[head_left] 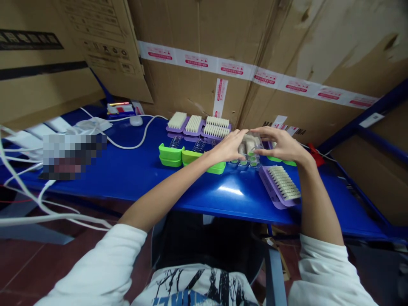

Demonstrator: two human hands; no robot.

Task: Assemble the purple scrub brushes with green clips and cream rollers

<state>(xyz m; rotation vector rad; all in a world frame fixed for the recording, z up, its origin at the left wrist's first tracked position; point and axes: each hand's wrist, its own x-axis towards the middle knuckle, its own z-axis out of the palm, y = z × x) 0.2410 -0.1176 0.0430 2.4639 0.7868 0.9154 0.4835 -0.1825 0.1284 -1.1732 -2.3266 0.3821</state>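
My left hand (228, 145) curves against the left side of a cluster of clear plastic pieces (242, 150) with green parts at the bottom. From the right, my right hand (279, 143) cups the same cluster, fingers over its top and thumb in front. Both hands partly hide it. Under my left forearm stand lime-green cases (170, 155) with dark coiled springs rising from them. Behind them lie purple plates with rows of cream bristles (193, 124). Another purple brush plate (280, 185) lies tilted near my right forearm. More green pieces (288, 162) show partly behind my right wrist.
White cables (127, 147) and power strips (30, 131) crowd the left side of the blue table (134, 178). A white mouse-shaped object (136, 120) lies at the back. Cardboard (197, 25) walls the rear. A red item (316, 156) sits at the right.
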